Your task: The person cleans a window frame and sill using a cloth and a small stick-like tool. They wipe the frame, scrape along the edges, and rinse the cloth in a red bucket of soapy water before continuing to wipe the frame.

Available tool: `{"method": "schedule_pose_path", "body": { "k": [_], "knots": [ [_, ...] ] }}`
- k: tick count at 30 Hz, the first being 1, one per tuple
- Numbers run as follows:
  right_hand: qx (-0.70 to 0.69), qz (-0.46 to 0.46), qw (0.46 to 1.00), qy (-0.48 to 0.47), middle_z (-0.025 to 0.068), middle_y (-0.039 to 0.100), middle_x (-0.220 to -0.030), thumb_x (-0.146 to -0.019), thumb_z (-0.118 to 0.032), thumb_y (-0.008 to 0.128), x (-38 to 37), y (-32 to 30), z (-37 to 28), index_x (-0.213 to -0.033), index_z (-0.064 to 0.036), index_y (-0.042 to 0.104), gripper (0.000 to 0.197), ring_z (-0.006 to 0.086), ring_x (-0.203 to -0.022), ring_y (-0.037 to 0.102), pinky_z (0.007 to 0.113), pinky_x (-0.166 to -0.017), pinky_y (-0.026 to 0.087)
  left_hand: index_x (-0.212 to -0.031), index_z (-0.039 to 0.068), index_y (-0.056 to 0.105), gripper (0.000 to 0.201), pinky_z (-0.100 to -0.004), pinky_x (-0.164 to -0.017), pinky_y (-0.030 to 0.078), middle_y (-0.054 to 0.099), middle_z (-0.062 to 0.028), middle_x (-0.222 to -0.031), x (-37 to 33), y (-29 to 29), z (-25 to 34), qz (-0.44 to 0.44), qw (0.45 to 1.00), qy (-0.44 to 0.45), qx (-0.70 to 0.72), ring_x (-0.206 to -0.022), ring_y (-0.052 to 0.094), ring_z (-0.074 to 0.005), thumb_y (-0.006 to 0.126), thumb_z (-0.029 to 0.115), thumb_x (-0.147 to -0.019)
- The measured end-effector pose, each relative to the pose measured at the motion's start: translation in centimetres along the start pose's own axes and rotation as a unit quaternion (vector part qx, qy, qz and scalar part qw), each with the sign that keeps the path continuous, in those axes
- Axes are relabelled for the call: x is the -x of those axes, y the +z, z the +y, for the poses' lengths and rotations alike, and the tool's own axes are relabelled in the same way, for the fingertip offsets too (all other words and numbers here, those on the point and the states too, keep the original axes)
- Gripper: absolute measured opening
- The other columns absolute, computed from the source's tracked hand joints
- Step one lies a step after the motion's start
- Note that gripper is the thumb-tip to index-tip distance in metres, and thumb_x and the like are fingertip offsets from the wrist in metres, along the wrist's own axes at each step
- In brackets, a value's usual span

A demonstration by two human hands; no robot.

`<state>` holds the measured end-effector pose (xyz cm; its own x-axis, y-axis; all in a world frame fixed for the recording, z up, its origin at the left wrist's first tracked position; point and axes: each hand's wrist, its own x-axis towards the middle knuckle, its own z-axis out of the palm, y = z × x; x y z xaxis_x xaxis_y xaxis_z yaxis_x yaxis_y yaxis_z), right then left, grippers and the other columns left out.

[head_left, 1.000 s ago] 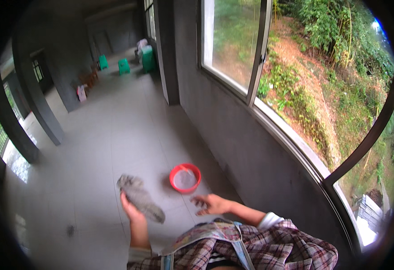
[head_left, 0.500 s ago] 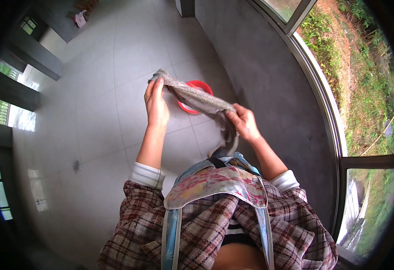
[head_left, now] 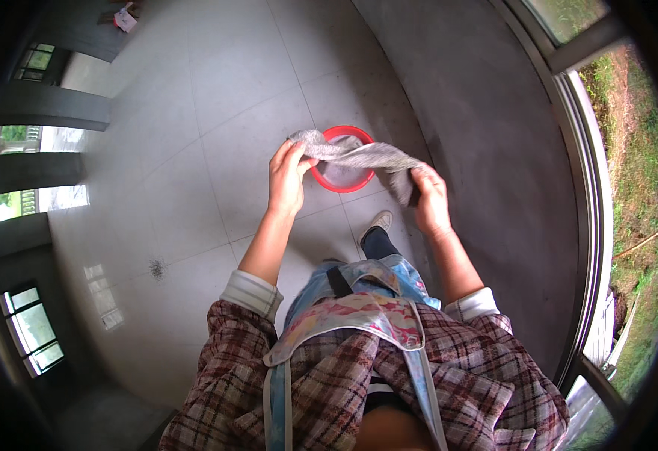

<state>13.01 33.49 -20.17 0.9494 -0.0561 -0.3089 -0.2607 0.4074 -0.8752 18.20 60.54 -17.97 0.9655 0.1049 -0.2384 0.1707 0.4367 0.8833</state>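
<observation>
A grey cloth (head_left: 366, 156), twisted lengthwise, stretches between my two hands above a red basin (head_left: 315, 174). My left hand (head_left: 288, 177) grips its left end, with the fingers wrapped over it. At the other end, my right hand (head_left: 429, 197) is closed on the cloth, and a loose darker part hangs down beside the fingers. Cloudy pale liquid (head_left: 344, 177) shows inside the basin, which stands on the floor. The cloth hides part of the basin's opening.
Pale tiles cover the floor (head_left: 156, 203), with a dark spot (head_left: 157, 269) at left. A grey wall (head_left: 487, 188) and windows (head_left: 588, 225) run along my right. Dark pillars (head_left: 58, 105) stand far left. My shoe (head_left: 380, 220) is just below the basin.
The cloth has become more twisted and narrower. Both hands have moved rightward and slightly down in the view. More of the basin shows now, and my shoe has come into sight.
</observation>
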Motion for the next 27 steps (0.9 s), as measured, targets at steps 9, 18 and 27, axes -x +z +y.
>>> {"method": "schedule_pose_path", "body": {
  "k": [9,18,27],
  "knots": [
    [-0.03,-0.157,0.938,0.308,0.0035,0.068,-0.109,-0.097,-0.018,0.061,-3.2,4.4,15.9,-0.127,-0.0004,0.063,0.035,0.0123,-0.099,0.06,0.027,-0.087,0.049,-0.102,0.01,0.061,0.013,-0.0365,-0.092,0.045,0.062,-0.0027,-0.103,-0.4,-4.1,-2.5,0.099,0.989,0.046,0.096,-0.1,0.059,-0.0177,0.053,0.018,-0.097],
    [-0.037,0.001,0.909,0.416,0.0128,0.061,-0.13,-0.092,-0.017,0.067,-12.0,2.9,33.0,-0.142,-0.0043,0.048,0.055,0.026,-0.118,0.058,0.04,-0.106,0.044,-0.108,-0.005,0.062,0.017,-0.0283,-0.092,0.042,0.054,-0.0097,-0.113,-10.2,-12.1,-11.7,0.044,0.946,0.078,-0.311,-0.103,0.054,-0.0187,0.055,-0.001,-0.094],
    [0.162,0.087,0.979,0.085,0.0005,0.069,-0.086,-0.092,-0.01,0.069,-28.6,0.5,16.3,-0.103,-0.0034,0.071,0.013,0.009,-0.082,0.062,0.028,-0.075,0.052,-0.079,0.005,0.056,0.016,-0.0277,-0.08,0.047,0.054,-0.0001,-0.078,-29.6,-5.2,-9.5,0.024,0.969,0.207,-0.133,-0.077,0.051,-0.0106,0.059,0.003,-0.095]
  ]
}}
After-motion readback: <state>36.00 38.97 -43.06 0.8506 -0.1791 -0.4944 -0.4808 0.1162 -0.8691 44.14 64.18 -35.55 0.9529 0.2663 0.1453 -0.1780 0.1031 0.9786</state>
